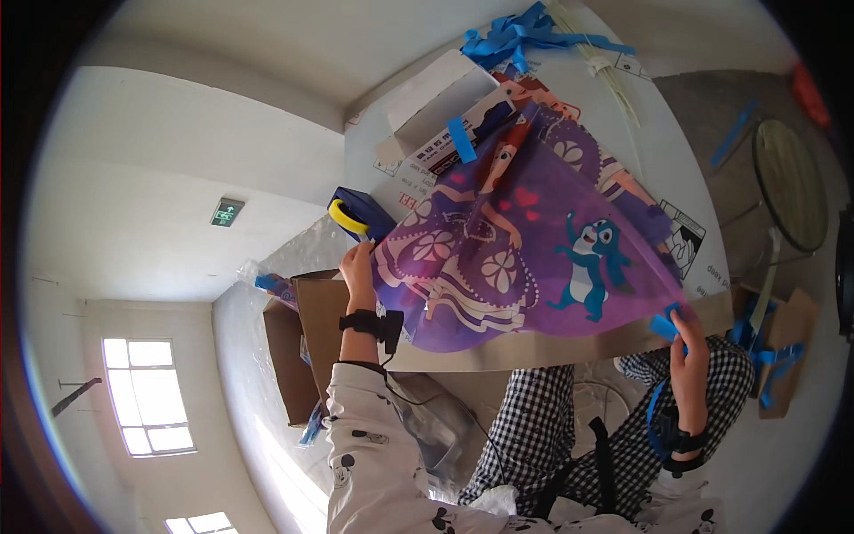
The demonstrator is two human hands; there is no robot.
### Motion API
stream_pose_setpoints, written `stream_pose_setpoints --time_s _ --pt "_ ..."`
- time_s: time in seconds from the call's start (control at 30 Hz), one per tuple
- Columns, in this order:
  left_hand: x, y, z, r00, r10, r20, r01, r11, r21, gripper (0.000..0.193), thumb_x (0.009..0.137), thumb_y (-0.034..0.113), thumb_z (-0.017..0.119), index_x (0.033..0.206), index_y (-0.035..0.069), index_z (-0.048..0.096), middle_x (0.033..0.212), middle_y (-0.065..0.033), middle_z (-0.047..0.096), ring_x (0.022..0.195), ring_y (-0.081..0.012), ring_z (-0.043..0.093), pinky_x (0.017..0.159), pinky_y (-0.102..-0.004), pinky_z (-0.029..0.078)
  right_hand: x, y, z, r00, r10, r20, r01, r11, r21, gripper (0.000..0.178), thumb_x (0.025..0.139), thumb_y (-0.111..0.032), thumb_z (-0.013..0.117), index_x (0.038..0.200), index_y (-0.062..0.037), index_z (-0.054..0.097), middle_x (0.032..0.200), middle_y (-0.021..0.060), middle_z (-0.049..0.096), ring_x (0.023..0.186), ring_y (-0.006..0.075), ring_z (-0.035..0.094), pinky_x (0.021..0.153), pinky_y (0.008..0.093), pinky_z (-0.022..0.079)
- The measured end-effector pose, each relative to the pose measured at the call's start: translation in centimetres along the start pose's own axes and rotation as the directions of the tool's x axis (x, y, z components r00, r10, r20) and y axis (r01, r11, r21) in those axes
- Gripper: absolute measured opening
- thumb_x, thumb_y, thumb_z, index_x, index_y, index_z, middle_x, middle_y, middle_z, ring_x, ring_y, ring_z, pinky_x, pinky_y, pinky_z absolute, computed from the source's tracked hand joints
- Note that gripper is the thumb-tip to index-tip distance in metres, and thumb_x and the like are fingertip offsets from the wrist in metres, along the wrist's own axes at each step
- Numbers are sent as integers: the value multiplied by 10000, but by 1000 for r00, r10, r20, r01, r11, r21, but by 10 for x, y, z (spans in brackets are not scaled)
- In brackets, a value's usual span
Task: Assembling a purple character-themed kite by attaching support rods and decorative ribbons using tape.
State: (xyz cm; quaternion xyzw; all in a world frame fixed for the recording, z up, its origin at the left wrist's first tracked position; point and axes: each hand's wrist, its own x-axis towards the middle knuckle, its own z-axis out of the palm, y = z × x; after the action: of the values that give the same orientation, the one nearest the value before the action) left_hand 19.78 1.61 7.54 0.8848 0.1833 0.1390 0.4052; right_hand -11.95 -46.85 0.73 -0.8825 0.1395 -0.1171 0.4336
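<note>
A purple triangular kite (543,258), printed with a long-haired figure in a gown and a blue animal, lies spread over the near part of the table. My left hand (358,270) is raised at the kite's left edge, fingers pinched on the end of a pale strip of tape at a dark blue tape dispenser (378,218) with a yellow roll (345,217). At the kite's right corner, my right hand (690,360) is closed on a blue ribbon (663,327). More blue ribbon hangs beside that wrist. Both wrists wear black straps.
On the table (685,182) are an open white box (445,107), more printed kite sheets (614,173), a heap of blue ribbon (520,37) and thin pale rods (614,84). Cardboard boxes (325,311) stand at left and lower right (787,334). A round stool (790,184) stands at right.
</note>
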Motion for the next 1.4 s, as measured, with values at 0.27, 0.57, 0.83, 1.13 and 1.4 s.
stream_pose_setpoints --time_s 0.27,0.57,0.83,1.13,1.4 --pt "33 -2 -3 926 -315 210 366 885 -288 241 798 252 755 864 27 698 739 -6 611 640 -102 496 585 -254 392 1 -5 -2 1000 25 -7 -25 999 20 400 921 69 504 1293 -60 574 941 121 568 767 216 547 674 329 463" --pt "30 33 -19 796 -505 334 604 623 -496 141 797 147 766 846 77 655 676 -8 597 586 -169 540 536 -277 499 -2 -3 -6 989 134 66 -136 991 19 380 951 35 465 1305 -57 569 1159 164 604 1033 288 608 839 371 492" --pt "10 4 -13 830 -442 340 556 611 -563 133 824 140 742 868 59 646 765 -29 598 722 -181 584 773 -321 556 -1 -2 -3 990 125 64 -126 992 9 371 955 20 472 1304 -61 571 1155 166 609 1026 290 616 834 370 497" --pt "-32 -12 12 846 -385 369 532 577 -620 237 852 172 751 1028 53 647 1006 -74 641 990 -211 617 881 -333 526 -2 1 -5 990 123 64 -122 992 -9 352 968 -2 471 1298 -64 576 1150 160 612 1026 290 613 828 371 499" --pt "-23 -22 1 996 -59 -62 75 956 283 226 761 176 767 842 -34 746 746 -110 705 632 -175 620 653 -325 497 0 -7 -6 1000 -3 -27 2 1000 -26 374 905 68 503 1261 -21 578 989 147 591 753 246 556 660 336 452"
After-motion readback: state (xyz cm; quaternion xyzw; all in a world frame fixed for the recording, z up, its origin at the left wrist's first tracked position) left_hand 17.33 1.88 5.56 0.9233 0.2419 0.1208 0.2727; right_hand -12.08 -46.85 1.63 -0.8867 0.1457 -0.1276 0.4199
